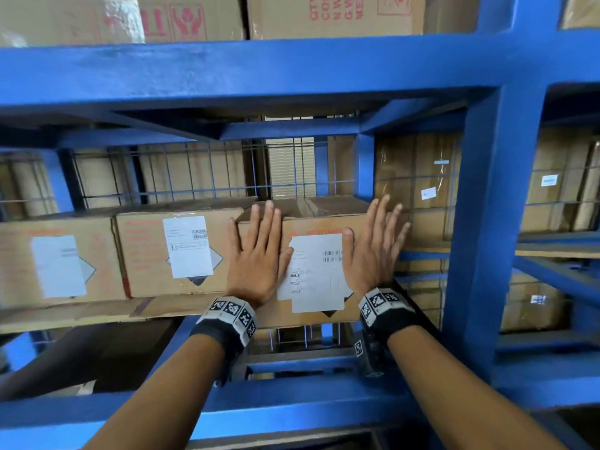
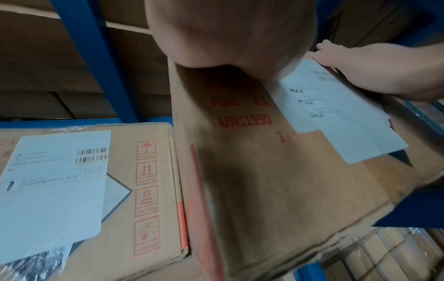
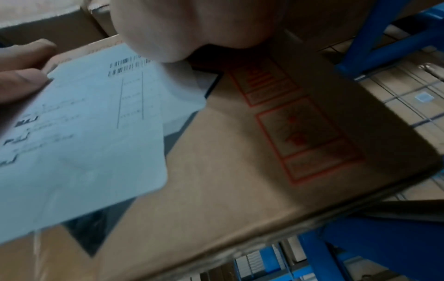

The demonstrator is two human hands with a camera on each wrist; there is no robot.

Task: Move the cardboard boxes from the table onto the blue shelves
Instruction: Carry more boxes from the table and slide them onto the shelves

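A cardboard box (image 1: 316, 222) with a white shipping label (image 1: 316, 271) and red print sits on the blue shelf (image 1: 246, 76), sticking out a little past the two boxes to its left. My left hand (image 1: 256, 251) lies flat on its front face, fingers straight and spread. My right hand (image 1: 373, 245) presses flat on the same face near the right edge. The left wrist view shows the box front (image 2: 264, 171) with my palm (image 2: 228, 32) on it. In the right wrist view the label (image 3: 84, 123) and the box face (image 3: 240, 161) fill the frame.
Two more labelled boxes (image 1: 175, 251) (image 1: 58, 264) stand in a row left of it on the same shelf. A thick blue upright (image 1: 487, 222) rises close to the right. Wire mesh (image 1: 194, 170) closes the back, with more boxes (image 1: 194, 17) on the shelf above.
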